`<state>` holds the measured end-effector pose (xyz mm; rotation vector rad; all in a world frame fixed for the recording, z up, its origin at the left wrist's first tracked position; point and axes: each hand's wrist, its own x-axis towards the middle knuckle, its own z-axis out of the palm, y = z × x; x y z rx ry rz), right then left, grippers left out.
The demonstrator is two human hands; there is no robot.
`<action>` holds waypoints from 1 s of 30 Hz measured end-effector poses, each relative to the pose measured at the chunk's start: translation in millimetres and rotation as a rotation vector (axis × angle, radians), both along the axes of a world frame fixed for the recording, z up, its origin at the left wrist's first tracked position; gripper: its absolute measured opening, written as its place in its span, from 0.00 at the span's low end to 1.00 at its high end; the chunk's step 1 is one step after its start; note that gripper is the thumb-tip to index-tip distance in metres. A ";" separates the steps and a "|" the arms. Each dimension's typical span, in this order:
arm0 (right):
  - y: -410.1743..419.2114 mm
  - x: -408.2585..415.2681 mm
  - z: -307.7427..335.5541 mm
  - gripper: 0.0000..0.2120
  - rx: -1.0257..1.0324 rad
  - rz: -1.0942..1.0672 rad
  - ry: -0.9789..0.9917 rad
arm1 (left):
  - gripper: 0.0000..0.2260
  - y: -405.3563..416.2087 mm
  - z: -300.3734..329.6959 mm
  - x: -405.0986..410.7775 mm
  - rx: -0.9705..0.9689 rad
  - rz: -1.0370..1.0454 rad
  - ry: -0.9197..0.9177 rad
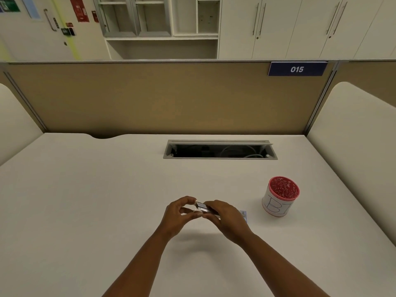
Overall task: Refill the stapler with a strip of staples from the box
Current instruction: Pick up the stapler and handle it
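Note:
A small metal stapler (202,207) is held just above the white desk (107,200), near its middle front. My right hand (226,218) wraps around the stapler's rear part from the right. My left hand (179,213) pinches its left end between thumb and fingertips. The stapler's silver top shows between the two hands; whether a staple strip is in it I cannot tell. A small pale blue staple box (243,215) lies on the desk behind my right hand, mostly hidden by it.
A red perforated cup (280,196) wrapped in white paper stands to the right of the hands. An open cable slot (220,150) is set into the desk further back. A tan partition (171,99) closes the far edge.

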<state>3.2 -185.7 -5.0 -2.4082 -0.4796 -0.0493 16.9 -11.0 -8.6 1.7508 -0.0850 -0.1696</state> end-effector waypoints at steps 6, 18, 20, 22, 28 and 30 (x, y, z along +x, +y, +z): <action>4.6 -1.8 3.2 0.17 0.230 -0.029 0.179 | 0.09 2.5 2.3 0.1 -0.192 -0.018 0.131; 7.9 3.2 1.3 0.22 0.312 -0.083 0.304 | 0.03 4.2 1.5 0.7 -0.242 0.001 0.270; 5.8 3.1 -2.1 0.29 0.167 -0.085 0.184 | 0.03 4.0 1.7 0.7 -0.246 0.015 0.263; 4.8 3.6 -2.7 0.24 0.140 -0.104 0.093 | 0.02 4.6 0.5 1.1 -0.247 0.037 0.258; 6.1 2.4 -1.5 0.23 0.146 -0.105 0.035 | 0.02 4.9 0.3 1.1 -0.239 0.023 0.264; 5.8 2.5 0.5 0.23 0.133 -0.126 0.045 | 0.03 4.4 0.4 0.7 -0.236 0.020 0.269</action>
